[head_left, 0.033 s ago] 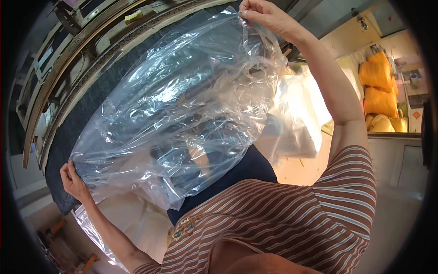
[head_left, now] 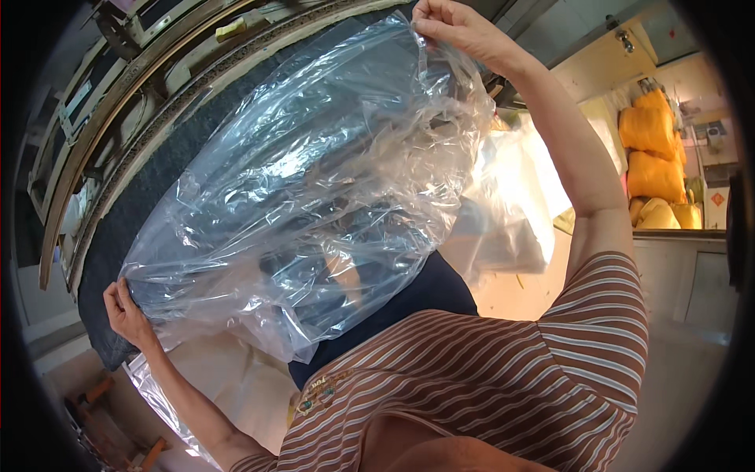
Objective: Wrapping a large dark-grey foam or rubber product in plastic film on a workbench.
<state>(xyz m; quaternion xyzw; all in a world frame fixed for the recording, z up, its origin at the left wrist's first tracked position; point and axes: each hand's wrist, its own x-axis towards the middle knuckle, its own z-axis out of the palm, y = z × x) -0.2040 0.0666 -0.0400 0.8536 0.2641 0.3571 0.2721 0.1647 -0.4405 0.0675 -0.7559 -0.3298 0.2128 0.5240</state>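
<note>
A large clear plastic bag (head_left: 314, 197) is stretched out wide in front of me. My left hand (head_left: 124, 311) pinches its lower left corner. My right hand (head_left: 460, 31), raised high, grips its upper edge. A dark grey cloth (head_left: 149, 197) lies along the bag; whether it is inside or behind the film I cannot tell. A navy piece (head_left: 417, 299) shows below the bag, just above my striped shirt (head_left: 503, 377).
Curved wooden frames and shelves (head_left: 118, 102) run along the upper left. White plastic bags (head_left: 511, 204) hang behind the clear one. Orange stuffed sacks (head_left: 653, 149) are stacked at the far right above a pale counter (head_left: 684, 259). More clear film (head_left: 157, 393) hangs at lower left.
</note>
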